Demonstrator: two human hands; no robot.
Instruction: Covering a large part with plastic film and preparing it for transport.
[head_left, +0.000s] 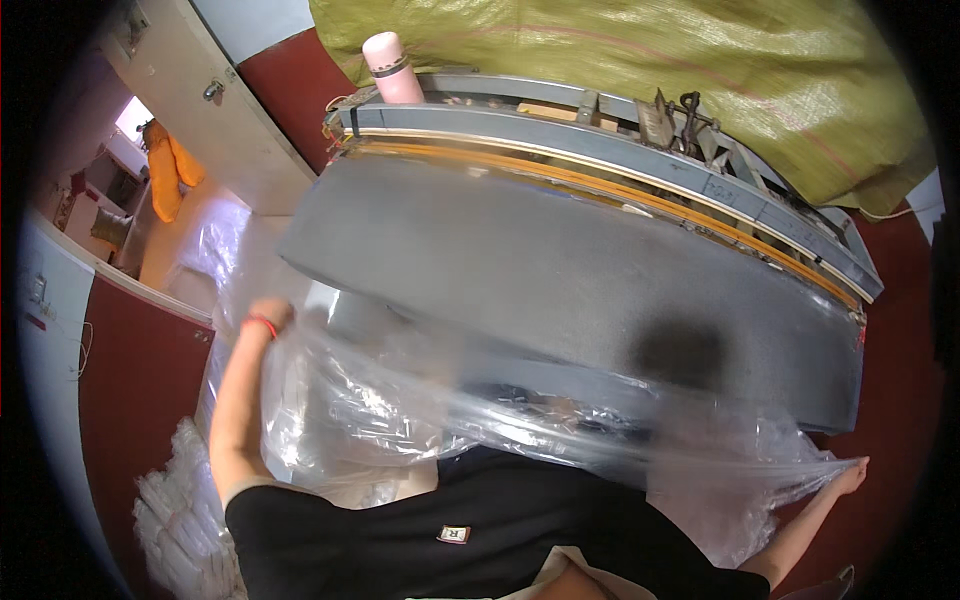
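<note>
A wide sheet of clear plastic film [540, 430] stretches in front of my body, creased and shiny. Its left part is gripped by my left hand [272, 314], which is closed near the left end of a long grey work surface [500, 250]. My right hand [850, 476] pinches the film's gathered corner at the far right, beyond the surface's near right corner. Between the hands the film sags and overlaps the near edge of the surface. My left fingers are blurred.
A metal-framed bench [600, 150] with orange strips borders the far side, carrying a pink bottle [392, 70] and a dark clamp [690, 125]. Behind hangs a yellow-green woven sheet [620, 45]. To the left are an open door [200, 100] and a plastic heap [185, 515].
</note>
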